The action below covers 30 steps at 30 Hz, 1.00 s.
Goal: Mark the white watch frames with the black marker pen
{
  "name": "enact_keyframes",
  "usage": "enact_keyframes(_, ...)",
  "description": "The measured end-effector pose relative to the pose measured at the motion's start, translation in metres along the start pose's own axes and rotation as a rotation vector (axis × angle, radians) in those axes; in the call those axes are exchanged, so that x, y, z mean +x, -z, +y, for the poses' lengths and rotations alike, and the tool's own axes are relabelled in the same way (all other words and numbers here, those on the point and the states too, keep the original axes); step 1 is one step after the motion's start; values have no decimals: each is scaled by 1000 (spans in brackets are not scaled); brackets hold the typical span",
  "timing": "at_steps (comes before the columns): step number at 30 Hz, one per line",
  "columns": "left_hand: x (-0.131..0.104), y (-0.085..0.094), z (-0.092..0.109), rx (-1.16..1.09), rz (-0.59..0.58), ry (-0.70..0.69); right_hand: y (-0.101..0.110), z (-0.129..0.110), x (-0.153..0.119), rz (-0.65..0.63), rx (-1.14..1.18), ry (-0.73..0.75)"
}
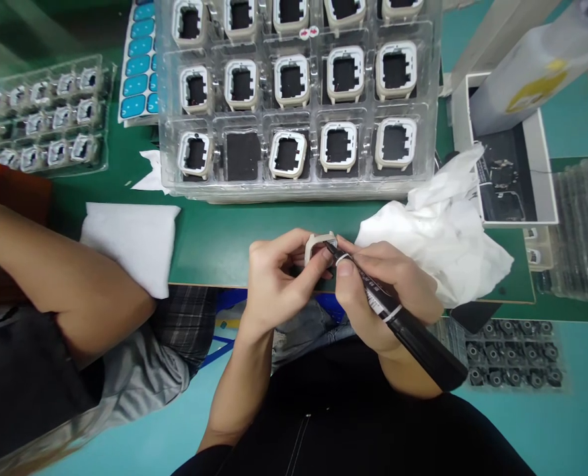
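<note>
My left hand [279, 277] pinches a small beige watch case frame [312, 246] just above the table's front edge. In my right hand [388, 291] is a black marker pen [396, 317], tilted, its tip up at the frame's inner side. Whether the tip touches the frame I cannot tell. Ahead of both hands a clear plastic tray [294, 188] holds rows of similar frames, such as the white-rimmed frame [288, 154]. One pocket [242, 156] in its front row has no frame in it.
A crumpled white cloth [433, 231] lies right of my hands, a folded white cloth [128, 241] to the left. Behind the crumpled cloth stands a white box [546, 178] with a bottle [532, 73]. A co-worker's arm [66, 264] reaches in at left, near another tray [51, 165].
</note>
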State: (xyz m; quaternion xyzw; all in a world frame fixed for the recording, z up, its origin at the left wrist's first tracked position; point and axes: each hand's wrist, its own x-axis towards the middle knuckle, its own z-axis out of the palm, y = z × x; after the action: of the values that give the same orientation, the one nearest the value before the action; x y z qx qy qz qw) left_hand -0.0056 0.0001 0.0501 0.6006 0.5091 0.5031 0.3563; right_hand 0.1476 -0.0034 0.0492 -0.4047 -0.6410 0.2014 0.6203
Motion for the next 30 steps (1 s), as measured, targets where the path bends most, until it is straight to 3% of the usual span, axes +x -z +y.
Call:
enact_keyframes(14,-2,2,0,198,-26,-178,1,1,1,16,-37,-8)
enact_keyframes(24,-1,-1,3,173,2,-142,2,4,0,-42,-6,37)
enact_keyframes(30,-3,-1,2,157,1,-124,1,3,-2,0,-48,43)
